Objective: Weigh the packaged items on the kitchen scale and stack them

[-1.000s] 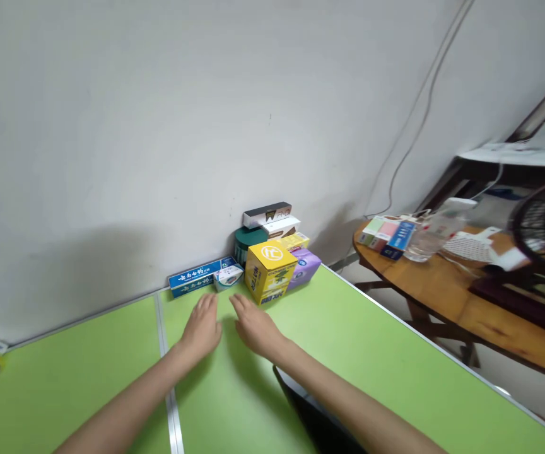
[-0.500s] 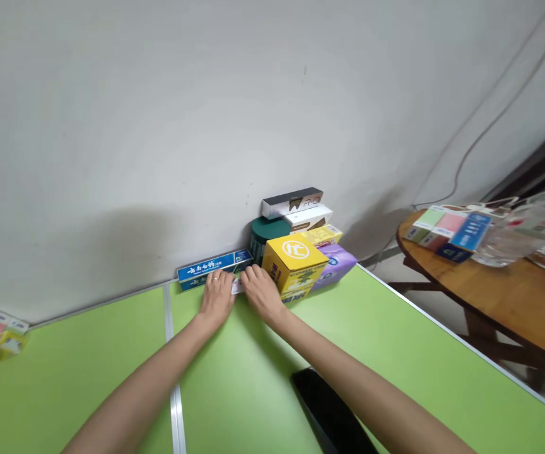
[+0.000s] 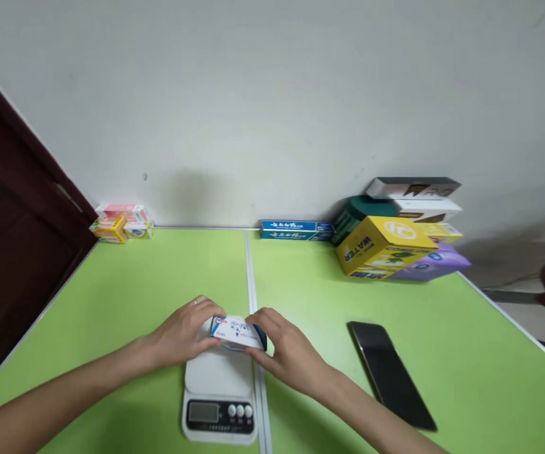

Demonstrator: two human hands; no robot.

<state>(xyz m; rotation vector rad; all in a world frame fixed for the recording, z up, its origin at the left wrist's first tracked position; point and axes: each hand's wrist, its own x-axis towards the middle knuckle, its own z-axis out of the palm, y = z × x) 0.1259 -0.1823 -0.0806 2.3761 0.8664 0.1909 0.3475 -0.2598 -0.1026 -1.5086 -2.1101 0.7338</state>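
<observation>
A small white and blue box (image 3: 237,333) is held at both ends, over the back of a white digital scale (image 3: 220,378). My left hand (image 3: 188,331) pinches its left end between thumb and fingers. The right end is gripped by my right hand (image 3: 287,348). I cannot tell whether the box touches the scale's platform. At the front of the scale are a grey display and several round buttons.
A blue toothpaste box (image 3: 296,230) lies along the wall. To its right are a yellow carton (image 3: 386,246), a dark green canister (image 3: 364,214), a purple pack (image 3: 431,263) and stacked boxes. A black phone (image 3: 392,375) lies right; small boxes (image 3: 121,224) sit far left.
My hands have moved from beside the toothpaste box at the wall back to the scale, now holding the white and blue box. The view has swung left, bringing in the scale.
</observation>
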